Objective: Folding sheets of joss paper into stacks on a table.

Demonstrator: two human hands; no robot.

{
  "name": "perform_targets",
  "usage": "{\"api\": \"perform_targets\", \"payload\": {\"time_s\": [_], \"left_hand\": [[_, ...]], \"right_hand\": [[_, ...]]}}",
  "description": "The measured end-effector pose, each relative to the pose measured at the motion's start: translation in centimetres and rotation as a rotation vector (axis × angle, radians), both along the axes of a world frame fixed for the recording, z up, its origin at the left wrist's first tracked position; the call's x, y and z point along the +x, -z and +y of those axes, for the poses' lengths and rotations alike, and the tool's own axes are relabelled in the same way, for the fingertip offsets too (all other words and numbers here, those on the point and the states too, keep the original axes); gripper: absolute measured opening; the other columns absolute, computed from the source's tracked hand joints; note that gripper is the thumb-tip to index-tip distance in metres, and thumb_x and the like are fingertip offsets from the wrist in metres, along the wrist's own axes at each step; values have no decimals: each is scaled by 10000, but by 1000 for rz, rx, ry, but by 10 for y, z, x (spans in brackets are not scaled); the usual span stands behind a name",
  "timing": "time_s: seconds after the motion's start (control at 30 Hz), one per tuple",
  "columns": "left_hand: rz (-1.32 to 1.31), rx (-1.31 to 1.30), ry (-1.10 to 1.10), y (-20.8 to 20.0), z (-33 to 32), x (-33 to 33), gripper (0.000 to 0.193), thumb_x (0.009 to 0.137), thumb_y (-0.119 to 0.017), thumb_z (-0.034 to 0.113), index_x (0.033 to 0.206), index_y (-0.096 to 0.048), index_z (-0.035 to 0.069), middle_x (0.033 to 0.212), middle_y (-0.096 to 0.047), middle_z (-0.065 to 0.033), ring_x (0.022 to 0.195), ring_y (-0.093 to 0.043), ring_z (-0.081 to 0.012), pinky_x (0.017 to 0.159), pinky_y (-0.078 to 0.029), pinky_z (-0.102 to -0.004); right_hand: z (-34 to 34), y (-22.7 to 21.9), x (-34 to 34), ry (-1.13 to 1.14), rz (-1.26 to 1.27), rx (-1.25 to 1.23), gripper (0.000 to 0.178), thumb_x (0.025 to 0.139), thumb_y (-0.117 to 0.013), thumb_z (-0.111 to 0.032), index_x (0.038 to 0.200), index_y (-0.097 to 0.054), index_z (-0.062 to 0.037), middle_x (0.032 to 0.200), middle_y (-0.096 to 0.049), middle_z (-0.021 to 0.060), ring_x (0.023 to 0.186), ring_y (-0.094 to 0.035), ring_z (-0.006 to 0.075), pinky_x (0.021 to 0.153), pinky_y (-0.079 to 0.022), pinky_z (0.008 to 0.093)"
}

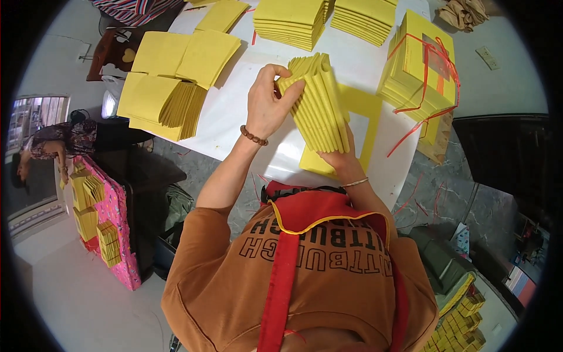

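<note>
A fanned bundle of folded yellow paper sheets [319, 105] stands on edge on the white table [234, 111]. My left hand [267, 102], with a bead bracelet at the wrist, grips the bundle's top end with fingers curled over it. My right hand [340, 157], wearing a thin bangle, holds the bundle's lower end and is mostly hidden behind the sheets. A flat yellow sheet [363, 126] lies under the bundle.
Stacks of yellow paper [290, 23] fill the table's far side, with folded piles [170, 88] at the left. A stack tied with red string [419, 67] sits at the right. Another person [50, 146] bends at far left by a pink box of yellow bundles [102, 226].
</note>
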State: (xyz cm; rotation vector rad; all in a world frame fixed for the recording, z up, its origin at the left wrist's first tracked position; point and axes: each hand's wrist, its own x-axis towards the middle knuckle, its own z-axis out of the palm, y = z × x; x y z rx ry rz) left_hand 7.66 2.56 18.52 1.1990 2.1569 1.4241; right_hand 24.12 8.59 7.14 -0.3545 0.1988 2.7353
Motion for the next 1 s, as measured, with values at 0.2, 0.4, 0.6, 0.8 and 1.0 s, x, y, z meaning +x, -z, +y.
{"api": "perform_targets", "payload": {"time_s": [0.2, 0.4, 0.6, 0.8, 1.0], "left_hand": [[54, -45, 24, 6, -1, 1, 441, 772, -678, 393, 932, -525, 12, 831, -553, -72, 638, -512, -159, 577, -425, -287], [-146, -89, 72, 11, -11, -16, 486, 801, -638, 445, 1028, -509, 35, 934, -558, -66, 764, -533, -147, 646, -425, -282], [-570, -89, 94, 41, -24, -43, 568, 833, -628, 300, 1275, -357, 68, 1110, -521, -75, 949, -511, -136, 753, -416, -274], [-1000, 219, -103, 105, 1, -84, 516, 795, -664, 148, 1228, -407, 39, 1030, -585, -86, 830, -591, -158, 611, -474, -259], [-760, 229, -386, 169, 9, -114, 540, 751, -713, 230, 1167, -488, -31, 962, -602, -84, 818, -573, -152, 665, -478, -274]], "right_hand": [[3, 16, 2, -6, 20, 74, 463, 914, -467, -383, 1245, -492, -61, 1197, -571, 117, 1066, -578, 239, 901, -483, 397], [9, 8, -2, 25, -215, 337, 461, 916, -479, -376, 1243, -474, -51, 1157, -582, 98, 1019, -593, 213, 872, -493, 363], [42, -25, -38, 154, -578, 891, 425, 831, -632, -223, 1180, -494, -23, 1116, -571, 91, 1000, -566, 163, 805, -484, 302], [78, -23, -73, 77, -632, 981, 594, 815, -646, -327, 1248, -429, 16, 1179, -527, 119, 1073, -517, 180, 868, -433, 347], [83, -35, -19, 53, -835, 1190, 497, 879, -556, -331, 1259, -457, -25, 1138, -573, 57, 1016, -534, 128, 858, -406, 274]]}}
